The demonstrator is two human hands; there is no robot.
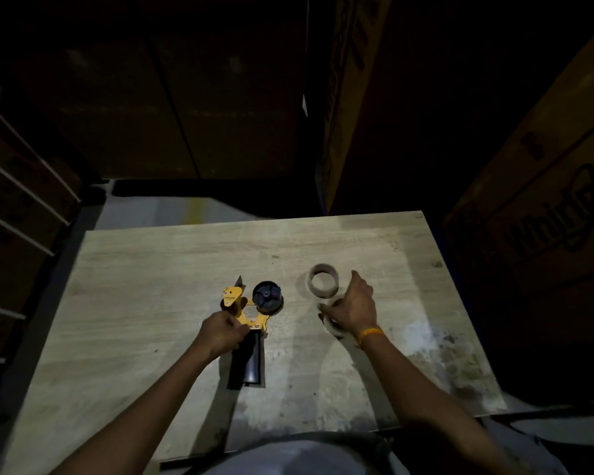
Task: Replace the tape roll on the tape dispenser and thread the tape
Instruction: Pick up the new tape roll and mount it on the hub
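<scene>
The left hand (222, 332) grips the tape dispenser (246, 323). At its 3 o'clock, the right hand (352, 308) holds a tape roll (335, 329). An empty core (324, 281) lies at 12 o'clock of that hand.

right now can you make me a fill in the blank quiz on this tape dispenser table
1. The yellow metal tape dispenser lies on the pale wooden table, steadied by the ____ hand.
2. The dispenser's black hub carries ____ roll.
3. The empty brown cardboard tape core lies to the ____ of the dispenser.
4. The right hand wears an ____ wristband.

Missing words: left; no; right; orange
</scene>
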